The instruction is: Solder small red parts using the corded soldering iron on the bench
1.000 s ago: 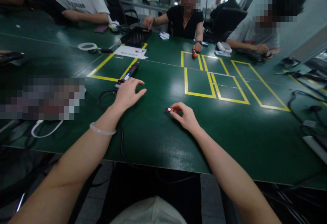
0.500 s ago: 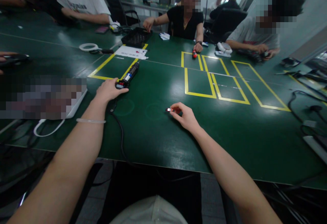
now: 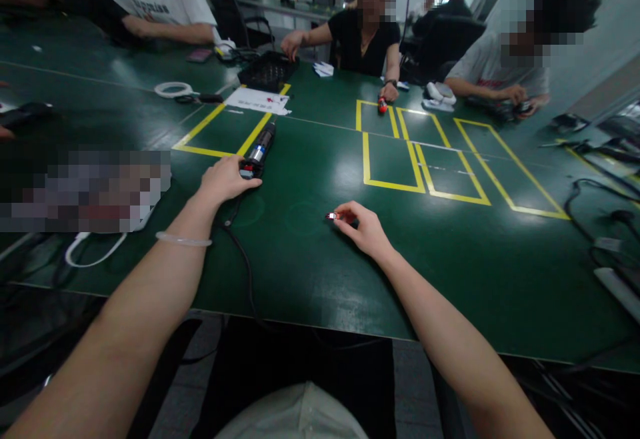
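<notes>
On the green table, my left hand [image 3: 227, 179] closes around the rear end of a black and silver electric screwdriver [image 3: 259, 149]. The tool's tip points away from me, and its dark cable [image 3: 243, 259] runs back over the near table edge. To the right, my right hand [image 3: 363, 225] pinches a small red and black piece [image 3: 331, 216] with a bright spot between thumb and fingertips. That piece is too small to name. Some of the screwdriver's rear end is covered by my left hand.
Yellow tape outlines [image 3: 395, 189] mark the table. Beyond them, a co-worker's hand [image 3: 389, 92] holds a red object. A black tray [image 3: 267, 72], a white paper [image 3: 255, 101] and a white ring-shaped tool [image 3: 173, 89] lie farther back. A blurred-out device [image 3: 155, 195] lies at left.
My left hand and the electric screwdriver have shifted a little to the right, and the cable has moved with them. My right hand stays nearly still.
</notes>
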A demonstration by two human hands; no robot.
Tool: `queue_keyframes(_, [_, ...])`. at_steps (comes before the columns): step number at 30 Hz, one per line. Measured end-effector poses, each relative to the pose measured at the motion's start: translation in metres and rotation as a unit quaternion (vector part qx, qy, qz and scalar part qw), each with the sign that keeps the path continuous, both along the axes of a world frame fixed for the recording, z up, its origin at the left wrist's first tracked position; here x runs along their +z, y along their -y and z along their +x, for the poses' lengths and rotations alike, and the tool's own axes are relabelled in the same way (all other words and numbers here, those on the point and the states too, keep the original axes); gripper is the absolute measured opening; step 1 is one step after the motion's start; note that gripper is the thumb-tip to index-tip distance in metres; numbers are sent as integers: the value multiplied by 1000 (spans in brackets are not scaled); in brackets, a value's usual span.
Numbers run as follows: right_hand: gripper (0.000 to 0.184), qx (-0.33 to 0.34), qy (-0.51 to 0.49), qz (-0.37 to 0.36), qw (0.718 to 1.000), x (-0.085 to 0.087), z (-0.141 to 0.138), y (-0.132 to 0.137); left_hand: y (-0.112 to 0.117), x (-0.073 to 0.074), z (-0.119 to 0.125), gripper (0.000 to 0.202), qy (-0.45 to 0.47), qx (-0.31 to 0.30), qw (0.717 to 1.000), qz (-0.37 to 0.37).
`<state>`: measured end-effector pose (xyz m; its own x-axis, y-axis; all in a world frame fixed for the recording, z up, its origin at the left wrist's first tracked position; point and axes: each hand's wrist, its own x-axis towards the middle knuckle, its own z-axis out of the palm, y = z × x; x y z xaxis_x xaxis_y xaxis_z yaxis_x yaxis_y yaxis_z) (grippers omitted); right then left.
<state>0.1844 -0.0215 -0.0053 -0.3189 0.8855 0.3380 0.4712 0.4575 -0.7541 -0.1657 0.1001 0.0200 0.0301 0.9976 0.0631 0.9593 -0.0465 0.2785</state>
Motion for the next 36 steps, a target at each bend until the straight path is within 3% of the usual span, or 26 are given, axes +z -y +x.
queue_keyframes(4, [14,-3,-1,10,1000,-2,1,-1,17,8,29,74,-45,2,999,6])
queue_keyframes(18, [12,-22,-24,17,999,-3,1,-2,72,9,117,59,-73,-146,985,52])
queue_keyframes(25, [14,-40,-35,4,999,-5,0,-4,90,6,135,54,-70,-209,973,73])
queue_keyframes(36, [13,-45,-9,1,999,-10,-3,-6,100,7,146,51,-58,-250,964,73])
